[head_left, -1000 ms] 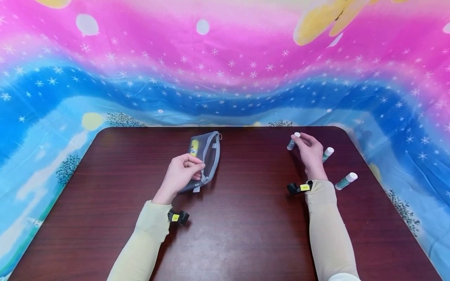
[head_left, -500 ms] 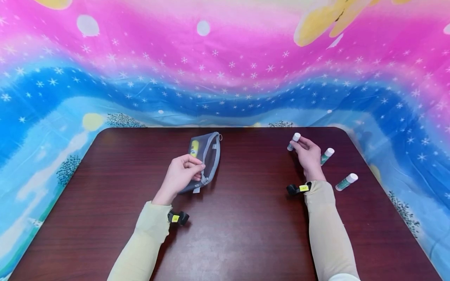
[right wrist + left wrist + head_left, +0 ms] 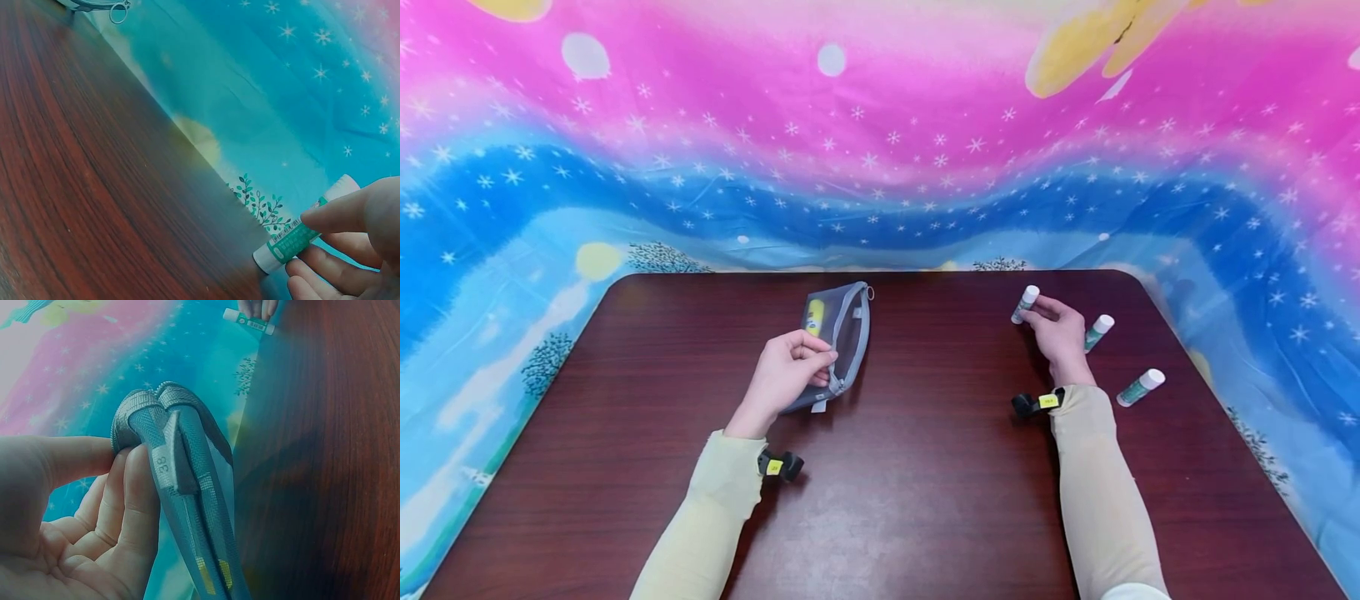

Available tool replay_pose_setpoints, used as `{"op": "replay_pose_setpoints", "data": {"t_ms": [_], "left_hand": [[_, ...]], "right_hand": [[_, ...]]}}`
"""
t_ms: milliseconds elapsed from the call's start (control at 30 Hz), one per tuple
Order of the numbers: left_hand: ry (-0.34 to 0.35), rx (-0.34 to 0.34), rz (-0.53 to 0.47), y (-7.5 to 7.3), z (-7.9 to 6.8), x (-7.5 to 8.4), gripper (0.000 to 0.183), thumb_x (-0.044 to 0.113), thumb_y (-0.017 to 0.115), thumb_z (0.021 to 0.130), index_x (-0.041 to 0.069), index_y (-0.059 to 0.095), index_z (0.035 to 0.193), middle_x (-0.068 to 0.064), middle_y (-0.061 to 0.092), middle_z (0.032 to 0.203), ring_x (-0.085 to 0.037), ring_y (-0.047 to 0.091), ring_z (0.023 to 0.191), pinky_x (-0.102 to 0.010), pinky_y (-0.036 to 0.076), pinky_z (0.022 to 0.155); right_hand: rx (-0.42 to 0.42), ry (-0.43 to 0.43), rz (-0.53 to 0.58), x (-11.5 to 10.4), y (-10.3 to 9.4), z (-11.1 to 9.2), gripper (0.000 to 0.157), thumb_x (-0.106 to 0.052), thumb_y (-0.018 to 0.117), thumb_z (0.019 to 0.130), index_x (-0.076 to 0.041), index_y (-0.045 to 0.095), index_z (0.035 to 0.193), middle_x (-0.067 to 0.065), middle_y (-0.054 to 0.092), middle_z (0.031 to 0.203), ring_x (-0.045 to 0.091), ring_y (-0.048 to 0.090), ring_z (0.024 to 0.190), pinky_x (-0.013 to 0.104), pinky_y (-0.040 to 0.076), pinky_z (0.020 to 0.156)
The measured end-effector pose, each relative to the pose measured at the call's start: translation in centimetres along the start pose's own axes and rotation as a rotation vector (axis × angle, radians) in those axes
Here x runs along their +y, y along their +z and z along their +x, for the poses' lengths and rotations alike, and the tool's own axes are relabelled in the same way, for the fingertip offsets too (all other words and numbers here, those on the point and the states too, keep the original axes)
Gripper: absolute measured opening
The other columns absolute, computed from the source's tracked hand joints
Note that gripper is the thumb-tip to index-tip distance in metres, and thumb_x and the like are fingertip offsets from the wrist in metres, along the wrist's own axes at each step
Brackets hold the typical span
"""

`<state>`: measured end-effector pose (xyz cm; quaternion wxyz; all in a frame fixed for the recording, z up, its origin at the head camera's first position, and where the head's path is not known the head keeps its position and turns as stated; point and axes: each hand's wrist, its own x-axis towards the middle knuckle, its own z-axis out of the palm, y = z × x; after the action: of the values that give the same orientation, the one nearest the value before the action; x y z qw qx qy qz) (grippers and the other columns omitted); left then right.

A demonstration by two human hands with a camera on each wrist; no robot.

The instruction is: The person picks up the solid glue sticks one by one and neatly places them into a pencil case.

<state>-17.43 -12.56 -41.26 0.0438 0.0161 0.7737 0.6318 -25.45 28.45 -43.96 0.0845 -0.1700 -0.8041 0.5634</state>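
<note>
My left hand pinches the zippered edge of a grey mesh zip pouch, whose mouth gapes toward the right. Through the mesh shows a yellow glue stick. In the left wrist view the pouch is seen end-on, with thumb and fingers at its zipper edge. At the far right of the table, my right hand holds a white-capped green glue stick between thumb and fingers. The right wrist view shows this glue stick tilted, its label facing the camera.
Two more green glue sticks with white caps are on the right side of the table: one glue stick just beside the right hand, another glue stick nearer. The dark wooden table ends at a colourful curtain.
The glue stick in my right hand has turned more upright, with more of its label showing past the fingers. My right hand has shifted slightly left; the left hand and pouch stay put.
</note>
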Motion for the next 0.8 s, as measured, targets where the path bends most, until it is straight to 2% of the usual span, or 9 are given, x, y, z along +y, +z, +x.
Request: {"op": "replay_pose_setpoints", "data": {"t_ms": [133, 500, 800], "left_hand": [[-0.002, 0.0, 0.002, 0.0, 0.0, -0.1, 0.016, 0.007, 0.076, 0.092, -0.002, 0.069, 0.103, -0.014, 0.072, 0.08, -0.024, 0.07, 0.064, -0.033, 0.062, 0.066], [0.003, 0.0, -0.001, 0.0, 0.0, -0.1, 0.018, 0.007, 0.077, 0.092, -0.004, 0.068, 0.104, -0.014, 0.071, 0.079, -0.021, 0.07, 0.063, -0.031, 0.062, 0.066], [0.008, 0.001, -0.025, 0.0, -0.1, 0.0, 0.021, 0.007, 0.077, 0.091, -0.006, 0.068, 0.105, -0.014, 0.071, 0.079, -0.021, 0.069, 0.062, -0.031, 0.062, 0.065]], "right_hand": [[-0.008, 0.008, -0.028, 0.1, 0.0, 0.1, 0.047, -0.018, 0.071, 0.097, -0.003, 0.061, 0.139, 0.018, 0.065, 0.13, 0.006, 0.062, 0.095, 0.018, 0.048, 0.081], [0.033, -0.032, -0.101, 0.8, 0.2, 0.2, 0.043, -0.026, 0.075, 0.095, -0.007, 0.068, 0.133, 0.015, 0.069, 0.125, 0.014, 0.062, 0.105, 0.022, 0.046, 0.085], [0.051, -0.047, -0.096, 1.0, 0.4, 0.2, 0.042, -0.028, 0.078, 0.092, -0.007, 0.07, 0.128, 0.013, 0.071, 0.12, 0.009, 0.063, 0.098, 0.021, 0.047, 0.084]]}}
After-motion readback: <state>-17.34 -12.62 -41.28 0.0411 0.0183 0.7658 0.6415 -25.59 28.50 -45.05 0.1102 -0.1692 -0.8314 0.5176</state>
